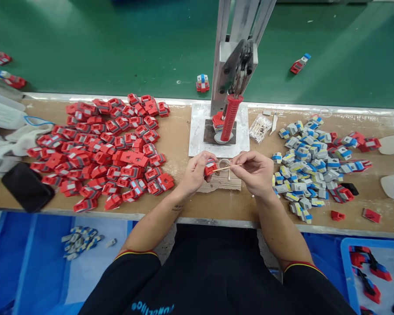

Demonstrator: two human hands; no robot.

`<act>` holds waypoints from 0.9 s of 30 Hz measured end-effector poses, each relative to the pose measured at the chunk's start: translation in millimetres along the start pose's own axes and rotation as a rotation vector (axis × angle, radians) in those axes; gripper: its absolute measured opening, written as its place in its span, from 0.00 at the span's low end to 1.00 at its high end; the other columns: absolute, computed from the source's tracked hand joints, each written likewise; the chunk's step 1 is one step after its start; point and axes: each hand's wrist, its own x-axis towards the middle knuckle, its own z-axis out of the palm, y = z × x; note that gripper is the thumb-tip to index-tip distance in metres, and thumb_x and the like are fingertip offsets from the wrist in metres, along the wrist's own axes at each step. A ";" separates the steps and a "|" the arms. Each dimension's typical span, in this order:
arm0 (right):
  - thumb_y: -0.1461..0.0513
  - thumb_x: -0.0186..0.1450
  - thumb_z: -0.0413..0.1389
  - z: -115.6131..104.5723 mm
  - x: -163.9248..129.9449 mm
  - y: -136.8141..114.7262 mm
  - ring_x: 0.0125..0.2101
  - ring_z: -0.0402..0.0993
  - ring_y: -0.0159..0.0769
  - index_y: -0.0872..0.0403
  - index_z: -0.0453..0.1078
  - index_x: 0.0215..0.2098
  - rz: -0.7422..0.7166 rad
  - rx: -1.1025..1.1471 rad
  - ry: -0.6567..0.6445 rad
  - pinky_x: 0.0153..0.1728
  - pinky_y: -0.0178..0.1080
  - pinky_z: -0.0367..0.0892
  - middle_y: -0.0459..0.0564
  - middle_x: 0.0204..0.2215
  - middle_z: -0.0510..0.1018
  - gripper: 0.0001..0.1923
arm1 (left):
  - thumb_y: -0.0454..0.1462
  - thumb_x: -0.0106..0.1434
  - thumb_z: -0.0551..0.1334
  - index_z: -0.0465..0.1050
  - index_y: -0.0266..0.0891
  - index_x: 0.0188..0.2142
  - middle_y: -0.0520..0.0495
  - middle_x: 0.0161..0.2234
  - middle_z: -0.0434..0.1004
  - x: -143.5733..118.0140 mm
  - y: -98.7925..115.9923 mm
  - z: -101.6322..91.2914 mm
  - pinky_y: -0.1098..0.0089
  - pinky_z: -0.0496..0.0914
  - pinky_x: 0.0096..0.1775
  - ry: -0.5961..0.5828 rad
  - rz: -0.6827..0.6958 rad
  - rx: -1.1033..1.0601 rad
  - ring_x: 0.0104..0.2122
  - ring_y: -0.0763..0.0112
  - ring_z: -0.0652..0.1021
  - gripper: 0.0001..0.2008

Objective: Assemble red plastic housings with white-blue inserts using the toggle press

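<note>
My left hand (194,174) grips a small red plastic part (210,168) over the front middle of the wooden bench. My right hand (256,172) pinches a thin wooden swab stick (225,168), whose tip points left and touches the red part. Both hands hover above a small cardboard pad (221,183). Just behind them stands a hand press with a red-gripped lever (230,117) on a white base plate (197,135).
A large heap of red parts (105,148) covers the bench's left side. Grey-blue parts (307,164) mixed with red ones are piled at the right. A bundle of swabs (260,128) lies beside the press. A black phone (26,187) sits far left. Blue trays (351,262) stand below the bench edge.
</note>
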 end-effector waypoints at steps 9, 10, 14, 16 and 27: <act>0.50 0.60 0.72 -1.0 -0.6 0.2 0.24 0.75 0.33 0.50 0.72 0.27 -0.070 0.022 -0.008 0.25 0.37 0.68 0.47 0.24 0.82 0.18 | 0.71 0.59 0.61 0.70 0.40 0.35 0.52 0.23 0.75 0.3 -0.5 0.4 0.74 0.60 0.19 0.005 0.005 -0.011 0.16 0.78 0.66 0.36; 0.50 0.61 0.72 -0.5 -1.0 0.4 0.25 0.76 0.33 0.50 0.73 0.28 -0.081 0.033 -0.013 0.25 0.37 0.68 0.47 0.25 0.82 0.17 | 0.71 0.59 0.61 0.70 0.39 0.35 0.52 0.23 0.76 0.3 -0.9 0.1 0.74 0.60 0.19 0.006 0.003 -0.009 0.16 0.78 0.66 0.36; 0.55 0.62 0.71 -1.0 -2.1 1.5 0.24 0.76 0.32 0.50 0.75 0.29 -0.106 0.039 -0.041 0.24 0.36 0.66 0.47 0.26 0.84 0.12 | 0.71 0.59 0.61 0.71 0.39 0.35 0.52 0.23 0.75 0.3 -1.9 -0.7 0.73 0.60 0.19 0.018 -0.002 0.008 0.16 0.78 0.66 0.36; 0.57 0.63 0.71 -2.9 -2.1 2.1 0.25 0.77 0.32 0.50 0.75 0.29 -0.117 0.033 -0.039 0.25 0.36 0.66 0.47 0.27 0.85 0.11 | 0.70 0.60 0.61 0.71 0.39 0.35 0.52 0.23 0.75 0.3 -1.9 -0.9 0.74 0.60 0.19 0.018 0.000 0.008 0.16 0.78 0.67 0.35; 0.59 0.63 0.70 -17.3 3.5 -2.1 0.26 0.77 0.33 0.50 0.74 0.29 -0.217 -0.009 0.009 0.26 0.36 0.67 0.45 0.26 0.83 0.11 | 0.70 0.60 0.62 0.71 0.39 0.35 0.52 0.22 0.77 2.6 -4.5 -3.3 0.75 0.61 0.18 0.007 0.020 -0.024 0.15 0.78 0.67 0.35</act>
